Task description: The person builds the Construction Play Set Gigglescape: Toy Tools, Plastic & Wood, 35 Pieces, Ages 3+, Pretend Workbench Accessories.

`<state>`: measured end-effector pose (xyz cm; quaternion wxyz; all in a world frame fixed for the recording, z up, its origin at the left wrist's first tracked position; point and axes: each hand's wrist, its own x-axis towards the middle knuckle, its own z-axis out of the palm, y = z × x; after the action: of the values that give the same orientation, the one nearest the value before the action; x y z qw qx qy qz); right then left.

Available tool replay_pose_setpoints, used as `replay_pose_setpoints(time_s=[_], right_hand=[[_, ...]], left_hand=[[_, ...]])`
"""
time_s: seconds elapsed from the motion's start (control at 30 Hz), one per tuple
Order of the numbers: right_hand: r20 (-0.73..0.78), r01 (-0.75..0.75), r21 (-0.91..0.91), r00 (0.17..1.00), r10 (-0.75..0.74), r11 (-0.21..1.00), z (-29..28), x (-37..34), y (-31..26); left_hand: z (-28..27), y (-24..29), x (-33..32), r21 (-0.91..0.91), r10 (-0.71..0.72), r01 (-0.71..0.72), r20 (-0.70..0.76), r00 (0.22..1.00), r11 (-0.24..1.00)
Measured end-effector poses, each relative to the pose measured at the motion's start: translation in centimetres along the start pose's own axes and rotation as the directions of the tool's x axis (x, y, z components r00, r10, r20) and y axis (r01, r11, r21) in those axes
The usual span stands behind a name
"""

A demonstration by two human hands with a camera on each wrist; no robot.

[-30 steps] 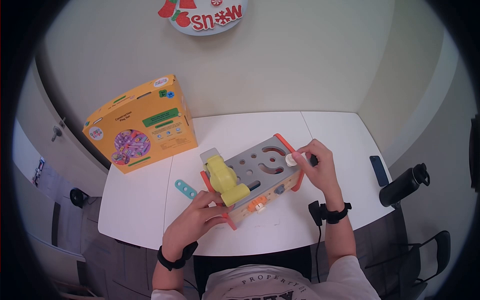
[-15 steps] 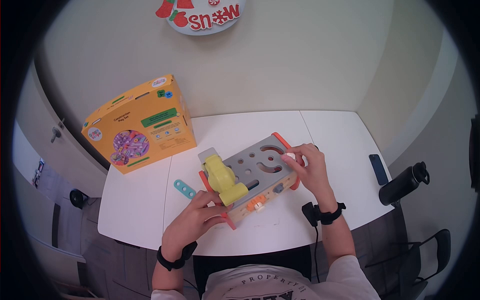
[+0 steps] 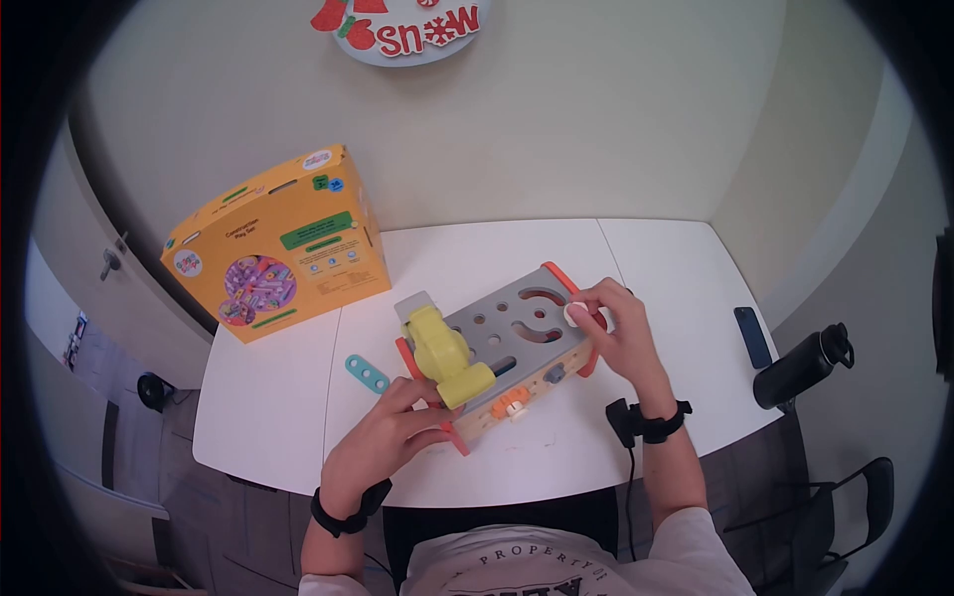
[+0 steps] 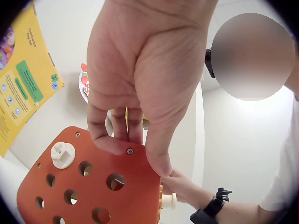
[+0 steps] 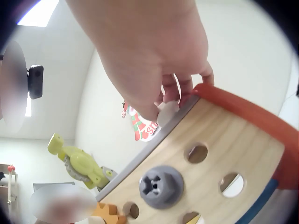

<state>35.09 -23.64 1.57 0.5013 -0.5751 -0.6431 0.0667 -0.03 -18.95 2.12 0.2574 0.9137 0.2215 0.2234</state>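
A toy workbench with a grey, slotted top (image 3: 494, 324) sits angled on the table. At its near left corner, my left hand (image 3: 388, 427) grips the red end panel (image 4: 93, 190), thumb on one edge and fingers over the top. My right hand (image 3: 628, 323) pinches a small white round piece (image 5: 167, 113) at the right end of the top. A yellow-green toy power tool (image 3: 439, 350) lies across the left end. On the wooden front are a grey hexagonal bolt (image 5: 161, 186) and an orange gear (image 3: 508, 398) with a white pin. A white nut (image 4: 63, 155) sits on the red panel.
A teal strip with holes (image 3: 361, 369) lies left of the workbench. The orange-yellow play set box (image 3: 328, 263) stands at the back left. Toward the right edge are a dark phone (image 3: 752, 339) and a black bottle (image 3: 795, 372). A cable hangs from the right wrist camera.
My right hand has shifted slightly left and inward, its fingers turning about the white piece. My left hand and the workbench stay about where they were.
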Motion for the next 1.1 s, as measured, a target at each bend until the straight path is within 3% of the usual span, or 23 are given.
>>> replay_pose_setpoints(time_s=[0.1,0.23,0.43,0.53,0.63,0.73,0.83,1.1], right_hand=[[-0.105,-0.04,-0.055,0.994,0.034,0.998,1.3,-0.3,-0.7],[-0.19,0.007,-0.172,0.981,-0.04,0.985,1.8,-0.4,-0.3],[-0.153,0.089,-0.303,0.978,-0.141,0.949,0.8,-0.3,-0.7],[-0.08,0.161,-0.106,0.982,-0.17,0.981,-0.5,-0.1,0.4],[0.131,-0.011,0.086,0.991,0.0,0.996,-2.0,-0.1,0.7],[0.064,0.063,0.081,0.996,-0.068,0.995,-1.6,0.0,1.2],[0.006,0.004,-0.041,1.0,-0.004,0.999,-0.7,0.0,0.5],[-0.156,0.01,-0.206,0.987,-0.043,0.978,1.2,-0.1,0.4]], left_hand=[[0.0,0.3,0.1,-0.002,0.0,0.0,-0.003,1.0,1.0],[0.0,0.6,0.1,0.007,-0.007,0.007,-0.009,1.0,1.0],[0.1,0.5,0.1,0.013,-0.005,0.005,-0.009,1.0,1.0],[0.1,0.5,0.0,0.015,0.003,-0.003,-0.014,1.0,1.0],[0.1,0.3,0.1,0.013,0.004,-0.004,-0.01,1.0,1.0],[0.0,0.4,0.1,0.015,-0.006,0.006,-0.002,1.0,1.0],[0.0,0.5,0.1,0.018,-0.006,0.006,-0.002,1.0,1.0],[0.1,0.6,0.1,0.02,0.001,-0.001,-0.006,1.0,1.0]])
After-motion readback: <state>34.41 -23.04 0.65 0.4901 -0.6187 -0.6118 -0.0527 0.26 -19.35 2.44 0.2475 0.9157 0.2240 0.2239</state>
